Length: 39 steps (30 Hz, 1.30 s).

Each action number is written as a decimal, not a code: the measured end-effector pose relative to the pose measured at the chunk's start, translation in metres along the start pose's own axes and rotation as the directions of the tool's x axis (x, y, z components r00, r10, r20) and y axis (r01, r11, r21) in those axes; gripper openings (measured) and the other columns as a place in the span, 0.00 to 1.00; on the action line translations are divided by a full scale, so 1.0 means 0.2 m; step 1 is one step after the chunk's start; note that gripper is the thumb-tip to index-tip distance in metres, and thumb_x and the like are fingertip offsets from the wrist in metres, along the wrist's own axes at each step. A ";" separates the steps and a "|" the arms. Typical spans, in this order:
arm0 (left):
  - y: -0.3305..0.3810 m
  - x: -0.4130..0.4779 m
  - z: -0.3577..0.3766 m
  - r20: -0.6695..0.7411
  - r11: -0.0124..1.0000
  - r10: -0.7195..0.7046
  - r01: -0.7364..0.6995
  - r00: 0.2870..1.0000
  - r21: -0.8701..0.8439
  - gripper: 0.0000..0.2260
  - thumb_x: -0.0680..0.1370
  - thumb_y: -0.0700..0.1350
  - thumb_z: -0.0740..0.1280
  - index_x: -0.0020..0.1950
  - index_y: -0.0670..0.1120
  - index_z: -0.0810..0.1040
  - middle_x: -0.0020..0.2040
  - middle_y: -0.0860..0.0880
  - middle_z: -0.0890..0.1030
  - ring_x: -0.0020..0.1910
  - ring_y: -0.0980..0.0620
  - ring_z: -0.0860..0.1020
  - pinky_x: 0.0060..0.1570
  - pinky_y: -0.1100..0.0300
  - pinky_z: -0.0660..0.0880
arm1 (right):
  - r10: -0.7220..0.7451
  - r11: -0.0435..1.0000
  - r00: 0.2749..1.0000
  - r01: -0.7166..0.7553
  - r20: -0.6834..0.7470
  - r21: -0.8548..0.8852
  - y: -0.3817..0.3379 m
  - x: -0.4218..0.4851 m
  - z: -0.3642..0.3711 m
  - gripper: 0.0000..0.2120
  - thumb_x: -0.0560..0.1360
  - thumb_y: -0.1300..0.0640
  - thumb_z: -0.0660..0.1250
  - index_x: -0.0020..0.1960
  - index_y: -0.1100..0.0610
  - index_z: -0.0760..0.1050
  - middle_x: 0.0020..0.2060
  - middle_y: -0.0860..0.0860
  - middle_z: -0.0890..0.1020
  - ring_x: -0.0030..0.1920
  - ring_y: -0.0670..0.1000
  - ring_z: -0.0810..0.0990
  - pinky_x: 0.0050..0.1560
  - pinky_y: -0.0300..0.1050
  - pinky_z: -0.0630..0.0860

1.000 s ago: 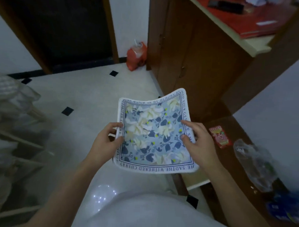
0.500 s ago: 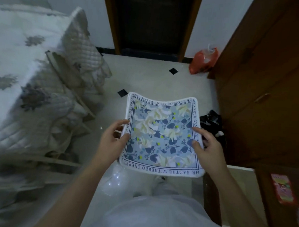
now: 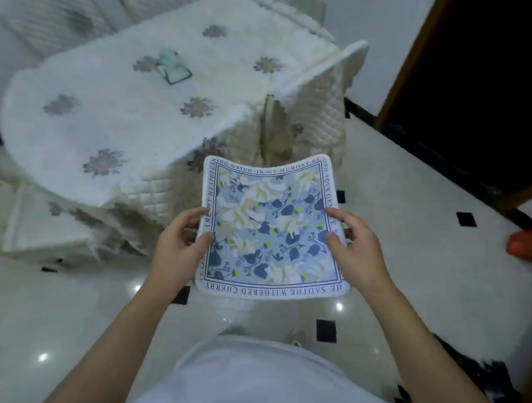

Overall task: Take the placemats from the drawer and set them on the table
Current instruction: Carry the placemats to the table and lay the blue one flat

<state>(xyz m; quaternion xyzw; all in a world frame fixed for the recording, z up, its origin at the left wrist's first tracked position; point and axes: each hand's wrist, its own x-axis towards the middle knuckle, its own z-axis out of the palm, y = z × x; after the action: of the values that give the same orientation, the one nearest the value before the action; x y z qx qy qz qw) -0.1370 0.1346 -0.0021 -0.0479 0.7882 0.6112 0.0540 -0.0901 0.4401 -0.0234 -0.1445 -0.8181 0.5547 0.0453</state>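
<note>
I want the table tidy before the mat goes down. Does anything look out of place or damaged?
A small teal item, too blurred to name, lies loose on the table cover. The cover's quilted side looks split and frayed at the near corner. The placemat itself looks intact.

The left forearm (image 3: 115,332) and right forearm (image 3: 420,345), both bare, reach forward from the lower corners of the view and angle inward. The left hand (image 3: 180,246) pinches the left edge of a floral placemat (image 3: 266,225), thumb on its printed face, fingers curled beneath. The right hand (image 3: 358,251) mirrors that grip on the right edge, thumb on top.
</note>
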 end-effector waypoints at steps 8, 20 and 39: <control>0.04 0.02 -0.35 -0.426 0.994 -0.049 0.004 0.903 -0.106 0.19 0.78 0.34 0.69 0.59 0.58 0.80 0.55 0.48 0.82 0.49 0.44 0.83 0.45 0.48 0.84 | -0.268 0.956 0.901 0.293 0.342 -0.022 -0.40 0.51 0.44 0.19 0.78 0.58 0.68 0.66 0.45 0.76 0.58 0.33 0.75 0.55 0.40 0.78 0.56 0.51 0.79; 0.28 0.91 -0.25 -0.269 0.991 0.046 -0.078 0.962 -0.109 0.17 0.79 0.36 0.69 0.59 0.58 0.80 0.50 0.54 0.80 0.47 0.44 0.83 0.39 0.56 0.83 | -0.315 0.942 0.939 0.327 0.136 -0.077 -0.56 1.11 0.37 0.20 0.77 0.59 0.69 0.67 0.47 0.76 0.59 0.43 0.78 0.56 0.42 0.78 0.59 0.48 0.78; 0.52 2.04 0.42 -0.149 0.998 0.034 -0.042 0.988 -0.053 0.16 0.79 0.37 0.69 0.60 0.56 0.81 0.50 0.51 0.81 0.48 0.44 0.83 0.47 0.42 0.82 | -0.117 0.993 0.993 0.116 -0.025 -0.035 -0.33 2.17 0.04 0.19 0.77 0.58 0.68 0.66 0.42 0.76 0.60 0.39 0.77 0.57 0.45 0.80 0.57 0.56 0.80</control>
<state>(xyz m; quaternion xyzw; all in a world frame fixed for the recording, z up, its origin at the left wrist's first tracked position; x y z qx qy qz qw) -0.5529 0.2373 0.0178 -0.0797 0.7735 0.6286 -0.0177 -0.5181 0.5351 -0.0036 -0.1049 -0.8337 0.5353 0.0862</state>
